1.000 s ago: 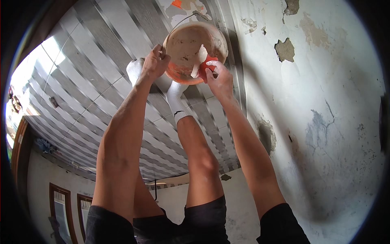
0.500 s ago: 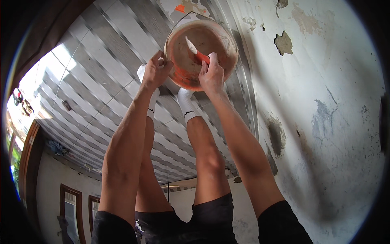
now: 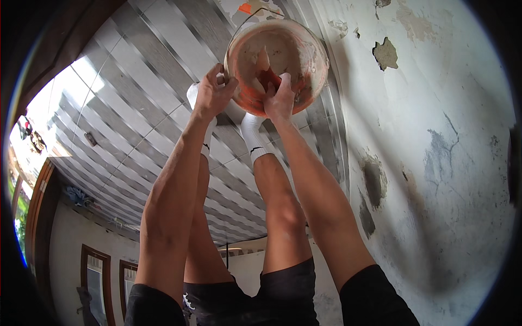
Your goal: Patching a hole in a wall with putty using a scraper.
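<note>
A round bucket [image 3: 319, 51] with a thin wire handle is tilted so that I look into it. Orange and pale smears coat its inside. My left hand [image 3: 213, 92] is closed on the bucket's left rim. Over the near side of the opening, my right hand [image 3: 280, 96] grips a putty knife [image 3: 270, 79] by its red handle. The knife's pale, narrow-looking blade [image 3: 263, 58] points toward the far inner wall of the bucket. I cannot tell whether the blade touches the bucket.
My feet in white socks [image 3: 251, 130] stand just below the bucket on a grey striped tile floor [image 3: 147, 81]. Close on the right rises a patchy white wall [image 3: 402, 136] with chipped holes. A wooden door frame [image 3: 41, 195] is at the left.
The putty knife has turned, its blade now pointing more straight away from me, and my right hand has shifted slightly. The bucket has moved a little up and right in view.
</note>
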### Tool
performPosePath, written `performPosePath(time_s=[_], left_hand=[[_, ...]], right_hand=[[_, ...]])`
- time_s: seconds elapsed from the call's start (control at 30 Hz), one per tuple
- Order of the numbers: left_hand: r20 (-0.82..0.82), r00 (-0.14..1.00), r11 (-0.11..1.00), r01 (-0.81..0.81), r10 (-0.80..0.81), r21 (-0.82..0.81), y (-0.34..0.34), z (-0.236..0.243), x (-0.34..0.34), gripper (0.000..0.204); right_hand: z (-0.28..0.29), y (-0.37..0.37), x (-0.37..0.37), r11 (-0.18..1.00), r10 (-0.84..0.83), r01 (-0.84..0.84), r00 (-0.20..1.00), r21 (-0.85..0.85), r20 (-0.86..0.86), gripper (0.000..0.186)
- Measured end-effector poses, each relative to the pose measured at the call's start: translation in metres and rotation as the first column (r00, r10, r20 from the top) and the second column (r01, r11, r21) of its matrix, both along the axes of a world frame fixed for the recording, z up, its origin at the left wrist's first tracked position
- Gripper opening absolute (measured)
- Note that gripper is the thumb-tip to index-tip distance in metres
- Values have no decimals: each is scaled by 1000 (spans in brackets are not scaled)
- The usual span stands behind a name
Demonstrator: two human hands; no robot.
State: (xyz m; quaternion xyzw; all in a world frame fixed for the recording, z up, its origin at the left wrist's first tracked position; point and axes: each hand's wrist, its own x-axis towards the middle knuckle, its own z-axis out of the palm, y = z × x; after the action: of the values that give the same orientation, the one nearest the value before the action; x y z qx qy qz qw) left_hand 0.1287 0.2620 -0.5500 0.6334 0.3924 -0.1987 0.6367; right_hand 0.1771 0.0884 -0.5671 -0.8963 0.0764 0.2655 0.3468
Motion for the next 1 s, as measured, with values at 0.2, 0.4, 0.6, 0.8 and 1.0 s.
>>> performPosePath(time_s=[0.2, 0.4, 0.6, 0.8, 1.0], left_hand=[[19, 1000, 1000, 14, -14, 24, -2, -1, -2, 26], [-27, 999, 997, 46, -44, 61, -5, -1, 1, 25], [-60, 997, 998, -50, 52, 45, -9, -20, -2, 24], [-91, 990, 994, -109, 111, 29, -2, -49, -1, 20], [-233, 971, 955, 110, -45, 274, -5, -48, -2, 28]], right_hand=[[-1, -12, 3, 996, -75, 80, 985, 27, -155, 24], [17, -13, 2, 731, -427, 654, 661, 195, -617, 25], [58, -36, 3, 535, -427, 783, 574, 316, -698, 20], [112, -61, 25, 504, -374, 741, 650, 443, -662, 6], [163, -71, 53, 426, -399, 666, 746, 612, -534, 16]])
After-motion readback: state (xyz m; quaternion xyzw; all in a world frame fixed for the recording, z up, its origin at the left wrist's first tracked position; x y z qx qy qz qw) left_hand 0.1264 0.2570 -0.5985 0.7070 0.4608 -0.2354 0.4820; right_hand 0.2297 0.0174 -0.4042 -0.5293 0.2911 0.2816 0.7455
